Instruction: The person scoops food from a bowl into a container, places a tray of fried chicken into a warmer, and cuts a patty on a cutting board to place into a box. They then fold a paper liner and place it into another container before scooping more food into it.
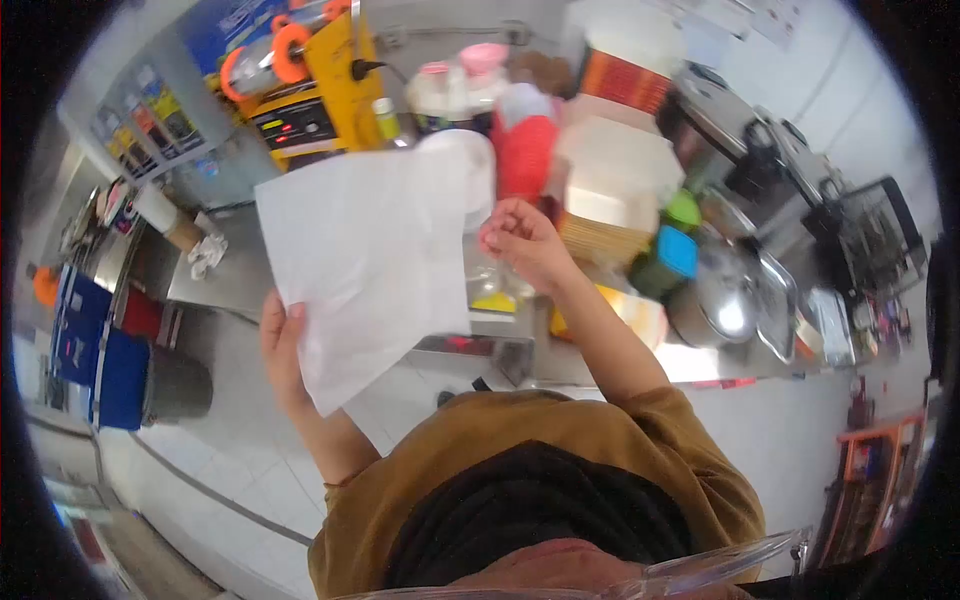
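Observation:
My left hand (284, 345) is closed on the lower left edge of a large white sheet of paper (370, 265), thumb in front. The sheet hangs tilted before me, slightly creased, and hides part of the counter. To the right of it, my right hand (527, 245) is raised with fingers curled and thumb drawn in. Its fingertips are close to the paper's right edge; what they hold, if anything, I cannot make out. Just beyond that hand stand a red bottle-like thing (525, 150) and a stack of open cardboard boxes (610, 190).
A yellow machine with orange rollers (310, 110) stands at the back left. Pink-lidded jars (484, 80) are behind the paper. On the right are a blue-lidded container (675, 252) and a shiny metal pot (720, 300). A grey bin (178, 385) is on the floor at left.

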The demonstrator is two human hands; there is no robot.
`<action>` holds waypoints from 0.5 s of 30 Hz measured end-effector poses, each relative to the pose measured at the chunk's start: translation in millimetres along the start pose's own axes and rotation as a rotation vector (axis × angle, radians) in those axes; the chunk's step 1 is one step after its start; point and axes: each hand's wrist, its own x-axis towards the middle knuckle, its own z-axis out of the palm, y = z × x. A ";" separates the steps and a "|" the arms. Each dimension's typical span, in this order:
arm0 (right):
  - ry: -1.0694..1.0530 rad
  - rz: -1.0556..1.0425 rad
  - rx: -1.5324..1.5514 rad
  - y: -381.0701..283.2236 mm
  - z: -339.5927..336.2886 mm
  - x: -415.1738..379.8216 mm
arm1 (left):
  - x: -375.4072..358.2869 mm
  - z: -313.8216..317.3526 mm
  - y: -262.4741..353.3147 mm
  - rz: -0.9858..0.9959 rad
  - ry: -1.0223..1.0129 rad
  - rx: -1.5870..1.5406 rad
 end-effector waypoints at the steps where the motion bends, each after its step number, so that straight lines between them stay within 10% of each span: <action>1: 0.065 -0.040 -0.027 -14.9 -12.9 -25.7 | -10.4 23.7 -2.8 -0.032 -0.030 0.008; 5: 0.365 0.021 -0.270 -38.7 -55.4 -123.1 | -58.0 129.5 -20.3 -0.193 -0.303 -0.471; 15: 0.089 0.059 0.345 -77.5 -132.2 -336.7 | -139.2 325.9 -100.8 -0.764 -0.704 -0.812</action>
